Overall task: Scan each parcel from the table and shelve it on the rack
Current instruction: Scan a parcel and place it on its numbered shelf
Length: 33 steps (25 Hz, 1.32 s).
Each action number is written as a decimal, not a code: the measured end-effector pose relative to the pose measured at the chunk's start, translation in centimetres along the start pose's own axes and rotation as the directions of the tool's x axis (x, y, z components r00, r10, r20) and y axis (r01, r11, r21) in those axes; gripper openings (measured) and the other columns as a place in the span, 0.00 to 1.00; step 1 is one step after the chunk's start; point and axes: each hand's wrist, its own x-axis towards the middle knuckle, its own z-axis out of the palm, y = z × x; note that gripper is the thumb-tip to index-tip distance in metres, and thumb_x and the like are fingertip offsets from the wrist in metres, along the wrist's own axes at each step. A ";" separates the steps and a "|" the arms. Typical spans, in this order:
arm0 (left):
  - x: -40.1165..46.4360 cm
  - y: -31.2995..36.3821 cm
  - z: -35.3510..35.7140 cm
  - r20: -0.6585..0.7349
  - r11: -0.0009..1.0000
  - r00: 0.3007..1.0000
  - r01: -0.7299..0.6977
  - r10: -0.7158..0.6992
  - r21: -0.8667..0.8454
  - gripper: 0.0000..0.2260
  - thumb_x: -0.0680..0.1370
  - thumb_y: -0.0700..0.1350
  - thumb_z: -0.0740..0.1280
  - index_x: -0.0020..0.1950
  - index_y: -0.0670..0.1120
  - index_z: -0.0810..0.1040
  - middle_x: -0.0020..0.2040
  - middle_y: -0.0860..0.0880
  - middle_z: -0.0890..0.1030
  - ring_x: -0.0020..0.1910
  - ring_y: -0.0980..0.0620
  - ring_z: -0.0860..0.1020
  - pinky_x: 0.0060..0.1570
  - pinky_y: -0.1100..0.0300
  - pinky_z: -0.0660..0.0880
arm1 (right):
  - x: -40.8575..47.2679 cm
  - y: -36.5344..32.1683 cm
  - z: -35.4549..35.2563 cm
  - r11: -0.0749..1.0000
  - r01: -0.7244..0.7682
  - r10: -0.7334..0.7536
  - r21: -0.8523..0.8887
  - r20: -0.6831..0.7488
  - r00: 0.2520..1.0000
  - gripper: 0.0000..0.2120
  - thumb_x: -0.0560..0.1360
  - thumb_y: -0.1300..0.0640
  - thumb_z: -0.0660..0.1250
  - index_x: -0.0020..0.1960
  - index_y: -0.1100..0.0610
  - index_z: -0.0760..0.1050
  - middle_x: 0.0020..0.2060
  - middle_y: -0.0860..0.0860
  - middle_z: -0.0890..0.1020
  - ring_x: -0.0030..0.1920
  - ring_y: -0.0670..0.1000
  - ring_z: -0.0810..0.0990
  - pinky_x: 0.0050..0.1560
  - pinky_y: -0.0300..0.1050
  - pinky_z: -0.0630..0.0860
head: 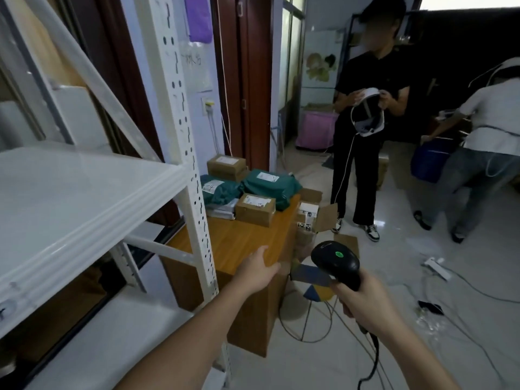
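Cluttered room, glossy pale tile floor (365,277) with cables trailing across it. White slotted-post rack (180,136) fills my left side; its white shelf (70,198) sits at about chest level. Wooden table (242,243) stands just right of the rack post, parcels bunched at its far end: a brown box (254,208) nearest me, two green poly bags (270,187) (218,190) behind it, another brown box at the back (226,166), a flat pale mailer (221,211) left of the near box. Open carton (309,218) on the floor against the table's right side. My left hand (260,270) is stretched forward, fingers straight and relaxed, over the table's near corner, holding nothing; can't tell if it touches the wood. Well short of the parcels. My right hand (365,304) is wrapped tight round the handle of the black barcode scanner (336,261), green light lit on top, cord hanging down from the grip. Wire-legged stool (312,313) under the scanner. A person in black (363,122) stands beyond the table holding a white headset (367,114); another person (486,136), in a pale top, bends over at the right edge.
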 end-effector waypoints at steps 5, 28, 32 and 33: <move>10.1 1.7 1.0 -0.027 0.998 1.000 0.016 -0.014 0.058 0.33 0.82 0.61 0.65 0.84 0.53 0.59 0.83 0.50 0.61 0.80 0.45 0.62 0.77 0.45 0.66 | 10.1 0.4 -1.6 1.000 0.020 -0.020 -0.001 -0.002 1.000 0.05 0.76 0.58 0.70 0.47 0.50 0.75 0.30 0.49 0.79 0.31 0.49 0.78 0.32 0.43 0.72; 47.4 -1.9 2.4 -0.160 0.897 0.883 0.433 -0.442 -0.086 0.34 0.77 0.62 0.69 0.80 0.52 0.66 0.78 0.50 0.69 0.76 0.45 0.68 0.73 0.44 0.70 | 54.5 -1.3 0.6 0.989 0.052 0.011 -0.136 0.425 0.905 0.09 0.76 0.58 0.70 0.52 0.48 0.74 0.29 0.50 0.79 0.27 0.46 0.78 0.29 0.39 0.72; 52.1 -5.6 2.0 -0.162 0.791 0.787 0.539 -0.595 -0.289 0.36 0.75 0.62 0.73 0.78 0.50 0.65 0.72 0.49 0.71 0.70 0.44 0.74 0.64 0.52 0.73 | 59.4 -2.1 3.1 0.987 0.032 0.045 -0.156 0.463 0.885 0.10 0.76 0.58 0.71 0.48 0.44 0.72 0.29 0.53 0.79 0.30 0.52 0.78 0.34 0.43 0.72; 53.1 -6.9 2.3 -0.144 0.759 0.763 0.566 -0.630 -0.321 0.39 0.74 0.64 0.73 0.78 0.50 0.64 0.71 0.49 0.71 0.70 0.44 0.74 0.62 0.54 0.72 | 60.4 -2.2 3.5 0.988 0.021 0.056 -0.155 0.476 0.878 0.11 0.76 0.58 0.71 0.48 0.44 0.72 0.29 0.53 0.79 0.31 0.52 0.78 0.34 0.43 0.71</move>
